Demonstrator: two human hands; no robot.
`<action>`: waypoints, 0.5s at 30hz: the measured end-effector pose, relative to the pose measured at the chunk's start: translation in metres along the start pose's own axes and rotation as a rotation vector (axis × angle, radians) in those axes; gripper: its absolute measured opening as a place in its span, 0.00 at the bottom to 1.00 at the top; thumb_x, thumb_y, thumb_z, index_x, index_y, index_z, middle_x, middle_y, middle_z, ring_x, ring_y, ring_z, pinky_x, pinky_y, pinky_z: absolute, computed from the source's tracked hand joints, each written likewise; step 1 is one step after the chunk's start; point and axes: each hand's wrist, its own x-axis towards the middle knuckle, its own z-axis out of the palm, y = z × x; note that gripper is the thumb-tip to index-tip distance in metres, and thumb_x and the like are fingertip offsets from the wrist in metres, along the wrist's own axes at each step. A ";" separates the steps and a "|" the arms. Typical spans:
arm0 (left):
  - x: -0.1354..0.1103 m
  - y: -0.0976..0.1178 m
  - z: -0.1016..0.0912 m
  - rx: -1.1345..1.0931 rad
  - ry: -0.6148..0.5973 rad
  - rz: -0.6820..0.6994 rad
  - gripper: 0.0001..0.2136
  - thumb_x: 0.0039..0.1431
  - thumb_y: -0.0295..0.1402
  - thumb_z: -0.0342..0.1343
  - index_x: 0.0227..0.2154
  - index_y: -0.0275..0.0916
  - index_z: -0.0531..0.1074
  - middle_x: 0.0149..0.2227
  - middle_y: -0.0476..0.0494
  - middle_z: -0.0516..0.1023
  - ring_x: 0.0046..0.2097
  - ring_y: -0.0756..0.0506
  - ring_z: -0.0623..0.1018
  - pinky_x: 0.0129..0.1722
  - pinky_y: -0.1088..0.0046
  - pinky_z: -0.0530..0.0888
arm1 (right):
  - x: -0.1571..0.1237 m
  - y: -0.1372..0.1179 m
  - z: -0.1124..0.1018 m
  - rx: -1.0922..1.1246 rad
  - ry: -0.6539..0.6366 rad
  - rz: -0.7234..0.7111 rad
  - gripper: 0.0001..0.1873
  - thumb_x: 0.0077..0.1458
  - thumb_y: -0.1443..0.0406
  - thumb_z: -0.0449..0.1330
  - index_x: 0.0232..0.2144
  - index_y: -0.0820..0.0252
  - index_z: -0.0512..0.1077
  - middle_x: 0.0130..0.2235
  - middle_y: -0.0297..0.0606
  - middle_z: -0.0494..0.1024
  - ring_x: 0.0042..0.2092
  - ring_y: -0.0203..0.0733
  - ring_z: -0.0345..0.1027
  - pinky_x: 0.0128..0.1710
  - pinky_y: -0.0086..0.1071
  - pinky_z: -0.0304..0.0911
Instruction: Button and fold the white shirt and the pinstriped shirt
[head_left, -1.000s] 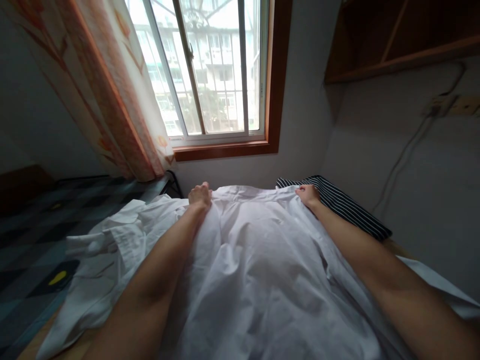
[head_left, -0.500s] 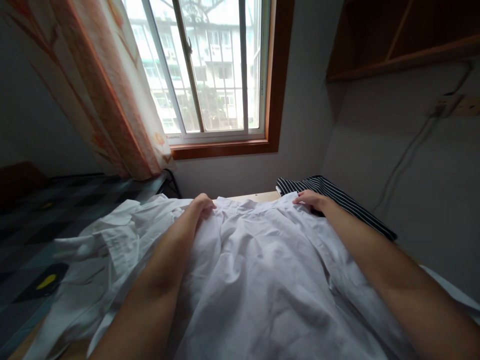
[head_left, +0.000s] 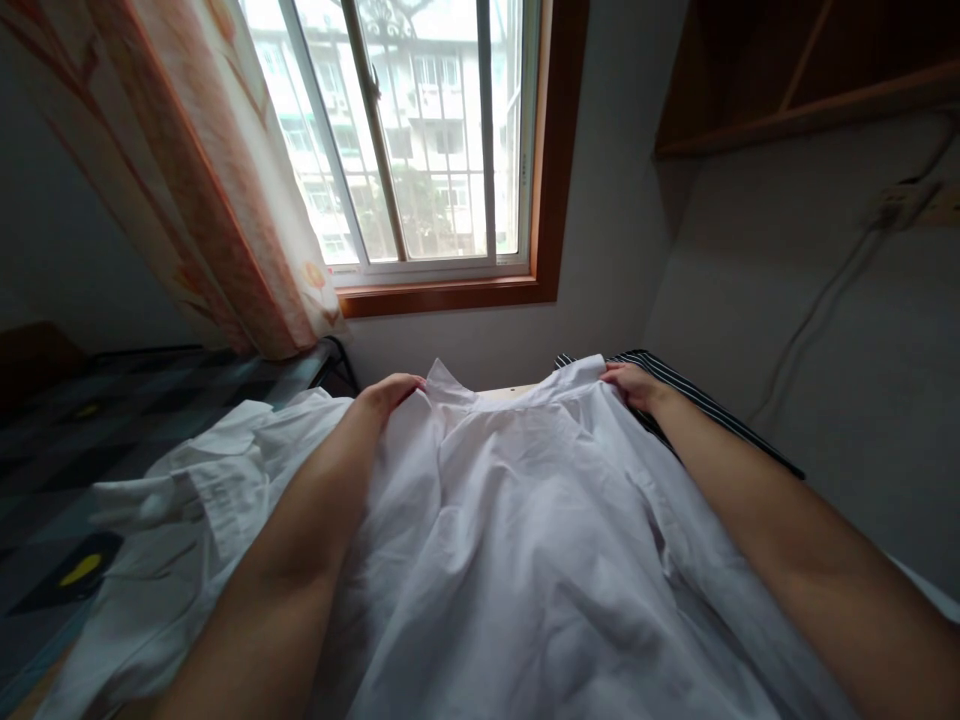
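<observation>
A white shirt [head_left: 510,500] is spread out in front of me, its collar end away from me and its body creased toward the bottom of the view. At the left of the collar, my left hand [head_left: 395,390] is closed on the cloth. My right hand [head_left: 632,384] pinches the shirt at the collar's right end. Both collar points stand raised, and the cloth sags between the hands. Other white clothing [head_left: 225,470] lies rumpled beside my left forearm.
Behind my right hand lies a folded black cloth with white stripes [head_left: 720,415]. A checked bed [head_left: 67,450] is on the left, below a patterned curtain [head_left: 217,200]. A window [head_left: 420,150] is ahead. Shelving [head_left: 817,100] and a hanging cable [head_left: 817,300] are on the right.
Both hands have risen a little and moved slightly apart with the shirt. The collar has lifted, and its left point now sticks up.
</observation>
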 end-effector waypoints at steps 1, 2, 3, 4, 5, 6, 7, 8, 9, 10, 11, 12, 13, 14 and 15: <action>0.003 0.003 -0.002 -0.039 0.000 -0.008 0.07 0.45 0.30 0.52 0.26 0.35 0.73 0.22 0.43 0.77 0.25 0.43 0.76 0.28 0.65 0.74 | 0.003 -0.006 0.003 0.026 0.025 -0.019 0.13 0.41 0.78 0.56 0.31 0.64 0.74 0.28 0.39 0.79 0.26 0.38 0.71 0.28 0.29 0.68; 0.005 0.006 -0.006 -0.082 0.000 -0.021 0.07 0.45 0.30 0.52 0.27 0.35 0.72 0.22 0.44 0.77 0.25 0.43 0.76 0.29 0.65 0.74 | 0.006 -0.013 0.005 0.048 0.040 -0.041 0.13 0.42 0.77 0.56 0.31 0.63 0.74 0.28 0.38 0.79 0.27 0.38 0.71 0.29 0.29 0.68; 0.008 0.008 -0.010 -0.138 0.017 -0.019 0.07 0.47 0.31 0.51 0.29 0.36 0.72 0.22 0.45 0.76 0.26 0.44 0.76 0.30 0.66 0.74 | 0.009 -0.018 0.007 0.068 0.050 -0.079 0.12 0.43 0.77 0.57 0.31 0.62 0.74 0.28 0.37 0.79 0.28 0.38 0.71 0.30 0.30 0.69; 0.009 0.009 -0.014 -0.192 0.063 0.007 0.09 0.48 0.31 0.51 0.31 0.36 0.72 0.22 0.46 0.75 0.26 0.45 0.75 0.31 0.66 0.74 | 0.011 -0.022 0.008 0.083 0.059 -0.137 0.11 0.44 0.75 0.57 0.32 0.61 0.74 0.29 0.37 0.79 0.29 0.38 0.72 0.32 0.30 0.69; 0.009 0.009 -0.019 -0.248 0.115 0.045 0.10 0.48 0.32 0.50 0.34 0.37 0.72 0.23 0.47 0.75 0.27 0.46 0.75 0.32 0.67 0.74 | 0.012 -0.024 0.009 0.090 0.068 -0.208 0.10 0.45 0.74 0.59 0.32 0.60 0.74 0.30 0.36 0.79 0.31 0.38 0.73 0.34 0.30 0.70; 0.008 0.007 -0.022 -0.305 0.166 0.085 0.12 0.48 0.33 0.51 0.35 0.37 0.72 0.24 0.47 0.75 0.28 0.46 0.75 0.33 0.68 0.74 | 0.013 -0.023 0.008 0.079 0.078 -0.276 0.09 0.45 0.72 0.60 0.32 0.59 0.75 0.31 0.36 0.80 0.33 0.38 0.74 0.35 0.31 0.70; 0.007 0.004 -0.025 -0.317 0.194 0.116 0.12 0.47 0.33 0.51 0.35 0.37 0.73 0.24 0.48 0.75 0.29 0.46 0.75 0.33 0.68 0.74 | 0.013 -0.019 0.007 0.040 0.085 -0.329 0.08 0.45 0.71 0.60 0.31 0.59 0.75 0.33 0.36 0.80 0.34 0.39 0.74 0.37 0.31 0.70; 0.004 0.001 -0.026 -0.278 0.196 0.132 0.11 0.45 0.32 0.52 0.33 0.37 0.74 0.23 0.48 0.74 0.30 0.45 0.75 0.34 0.68 0.74 | 0.012 -0.014 0.004 -0.036 0.093 -0.358 0.06 0.44 0.70 0.61 0.28 0.59 0.76 0.33 0.37 0.81 0.36 0.40 0.74 0.39 0.32 0.70; 0.001 -0.003 -0.025 -0.198 0.172 0.130 0.09 0.44 0.32 0.53 0.29 0.36 0.75 0.21 0.47 0.73 0.30 0.45 0.75 0.34 0.68 0.74 | 0.012 -0.006 0.002 -0.152 0.105 -0.365 0.05 0.43 0.71 0.61 0.26 0.60 0.76 0.34 0.37 0.81 0.37 0.41 0.75 0.40 0.32 0.69; -0.003 -0.007 -0.024 -0.095 0.135 0.116 0.06 0.42 0.31 0.54 0.24 0.37 0.75 0.20 0.47 0.72 0.30 0.45 0.75 0.35 0.68 0.73 | 0.010 0.002 -0.001 -0.303 0.129 -0.361 0.06 0.43 0.72 0.60 0.23 0.60 0.76 0.34 0.37 0.81 0.38 0.42 0.75 0.42 0.32 0.69; -0.006 -0.010 -0.023 -0.007 0.104 0.106 0.05 0.40 0.29 0.54 0.19 0.37 0.74 0.20 0.46 0.72 0.31 0.44 0.75 0.36 0.69 0.73 | 0.009 0.009 -0.003 -0.463 0.163 -0.352 0.08 0.43 0.73 0.59 0.21 0.60 0.77 0.35 0.37 0.82 0.40 0.43 0.74 0.44 0.32 0.67; -0.010 -0.011 -0.022 0.070 0.088 0.107 0.05 0.40 0.29 0.54 0.16 0.38 0.74 0.21 0.45 0.74 0.33 0.44 0.75 0.39 0.69 0.73 | 0.007 0.016 -0.006 -0.610 0.203 -0.343 0.10 0.43 0.74 0.57 0.21 0.59 0.78 0.35 0.37 0.82 0.42 0.43 0.74 0.46 0.32 0.66; -0.015 -0.011 -0.021 0.134 0.090 0.122 0.06 0.40 0.28 0.53 0.16 0.39 0.74 0.24 0.44 0.76 0.35 0.44 0.76 0.42 0.70 0.72 | 0.006 0.022 -0.008 -0.722 0.243 -0.335 0.13 0.43 0.75 0.56 0.22 0.58 0.78 0.36 0.37 0.82 0.43 0.44 0.74 0.48 0.32 0.65; -0.020 -0.009 -0.022 0.190 0.112 0.148 0.07 0.41 0.28 0.52 0.17 0.39 0.76 0.29 0.43 0.78 0.39 0.44 0.76 0.45 0.71 0.71 | 0.004 0.026 -0.010 -0.789 0.276 -0.323 0.15 0.44 0.75 0.54 0.23 0.58 0.79 0.36 0.37 0.82 0.44 0.44 0.73 0.49 0.32 0.64; -0.027 -0.005 -0.024 0.274 0.139 0.180 0.08 0.43 0.28 0.52 0.20 0.40 0.78 0.34 0.44 0.79 0.42 0.44 0.76 0.47 0.72 0.70 | 0.001 0.028 -0.012 -0.822 0.302 -0.308 0.16 0.45 0.75 0.53 0.25 0.58 0.80 0.37 0.38 0.82 0.44 0.45 0.73 0.49 0.33 0.64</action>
